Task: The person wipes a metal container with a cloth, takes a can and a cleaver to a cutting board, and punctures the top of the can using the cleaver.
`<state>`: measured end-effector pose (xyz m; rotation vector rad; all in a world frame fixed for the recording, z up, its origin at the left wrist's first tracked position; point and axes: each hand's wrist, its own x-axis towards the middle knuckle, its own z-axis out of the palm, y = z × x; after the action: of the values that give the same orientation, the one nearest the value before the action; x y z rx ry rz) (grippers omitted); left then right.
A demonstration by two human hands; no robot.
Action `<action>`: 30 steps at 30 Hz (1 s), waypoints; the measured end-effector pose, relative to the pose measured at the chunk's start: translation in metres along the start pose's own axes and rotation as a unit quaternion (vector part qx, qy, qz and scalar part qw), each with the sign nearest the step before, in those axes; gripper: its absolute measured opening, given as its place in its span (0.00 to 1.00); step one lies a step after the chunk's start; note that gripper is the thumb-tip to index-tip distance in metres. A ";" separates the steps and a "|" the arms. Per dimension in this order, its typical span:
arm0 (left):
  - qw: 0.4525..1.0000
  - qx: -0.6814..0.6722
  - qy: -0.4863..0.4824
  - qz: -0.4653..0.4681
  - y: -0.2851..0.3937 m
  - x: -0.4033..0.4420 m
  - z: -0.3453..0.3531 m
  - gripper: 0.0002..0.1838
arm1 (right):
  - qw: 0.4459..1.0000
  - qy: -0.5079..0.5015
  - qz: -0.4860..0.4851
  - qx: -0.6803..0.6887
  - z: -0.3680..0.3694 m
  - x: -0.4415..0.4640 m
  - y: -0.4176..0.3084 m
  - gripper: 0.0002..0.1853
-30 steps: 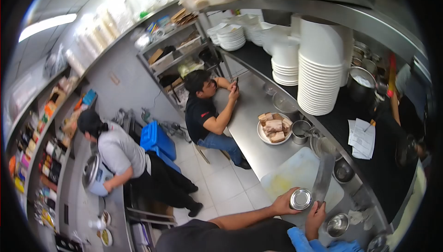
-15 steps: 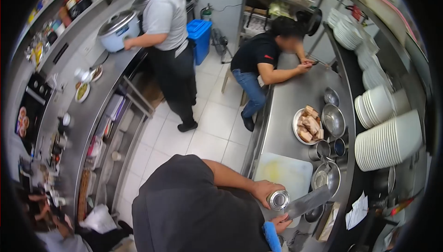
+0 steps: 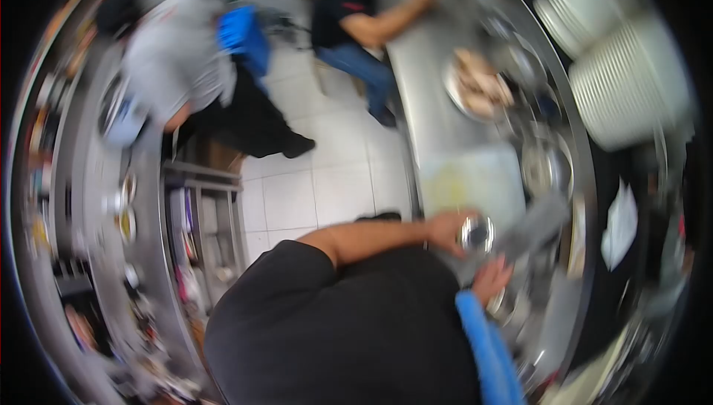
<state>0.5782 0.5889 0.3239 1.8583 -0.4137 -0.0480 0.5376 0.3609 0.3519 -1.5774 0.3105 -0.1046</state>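
Note:
A shiny metal can [image 3: 476, 235] is in my left hand [image 3: 445, 232], whose fingers wrap round its side, with its round end facing the camera. Just below and to the right, my right hand [image 3: 492, 279] is closed at the near end of a wide cleaver [image 3: 535, 228]; motion blurs the grip. The blade points up and right, beside the can. Beyond both hands lies a pale cutting board [image 3: 475, 178] with a yellow stain. A white bowl [image 3: 451, 93] of blurred brownish-white chunks stands farther along the steel counter [image 3: 416, 126].
Metal bowls [image 3: 546, 167] and stacked white dishes [image 3: 631, 86] line the right side. A person in black [image 3: 342, 23] sits at the counter's far end. Another, in grey [image 3: 174, 56], stands at the left counter near a rice cooker [image 3: 125, 119]. A blue cloth [image 3: 490, 349] hangs near my right arm.
The camera view has swung, shifting the scene, and is now blurred. The can and cleaver remain in my hands. The person in grey now leans over the left counter.

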 end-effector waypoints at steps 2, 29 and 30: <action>0.997 0.023 -0.028 -0.062 0.001 0.005 0.002 0.60 | 0.997 -0.002 0.067 0.034 -0.003 -0.002 -0.010 0.09; 0.994 0.026 -0.087 -0.052 0.028 0.026 -0.017 0.60 | 0.968 0.030 -0.086 -0.235 0.014 -0.014 -0.077 0.13; 0.995 0.026 -0.087 -0.048 0.027 0.027 -0.017 0.60 | 0.962 0.028 -0.095 -0.254 0.017 -0.014 -0.080 0.13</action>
<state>0.6003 0.5895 0.3596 1.9312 -0.4490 -0.2690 0.5396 0.3811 0.4327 -2.1171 0.2377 -0.2327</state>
